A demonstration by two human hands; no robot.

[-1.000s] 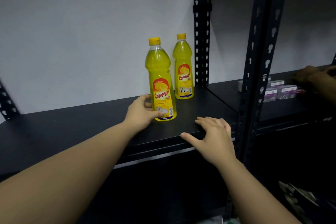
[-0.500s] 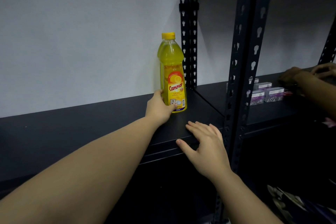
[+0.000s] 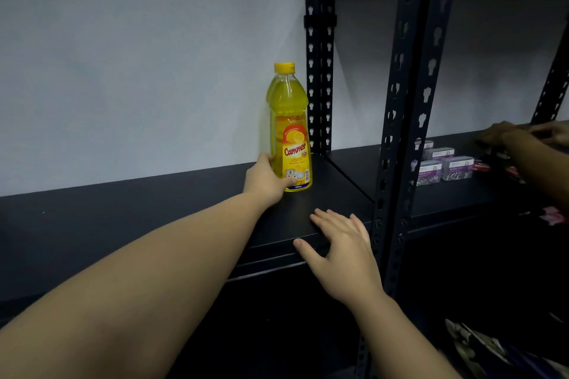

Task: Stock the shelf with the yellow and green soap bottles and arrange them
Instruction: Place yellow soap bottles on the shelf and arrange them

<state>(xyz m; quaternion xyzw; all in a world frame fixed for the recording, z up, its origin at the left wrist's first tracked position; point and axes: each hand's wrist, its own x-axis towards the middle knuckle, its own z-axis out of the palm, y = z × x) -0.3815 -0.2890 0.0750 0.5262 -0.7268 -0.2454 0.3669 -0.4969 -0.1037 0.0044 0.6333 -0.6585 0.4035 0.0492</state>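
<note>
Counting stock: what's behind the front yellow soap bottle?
A second yellow bottle stands right behind the front yellow bottle; only its left edge shows, the rest is covered. Beyond it is the wall.

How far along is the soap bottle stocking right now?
Done: yellow bottles stand upright at the shelf's right end, a second outline showing behind the front bottle. In hand: the left hand grips its base; the right hand rests flat. Left: no green bottles visible yet.
</note>
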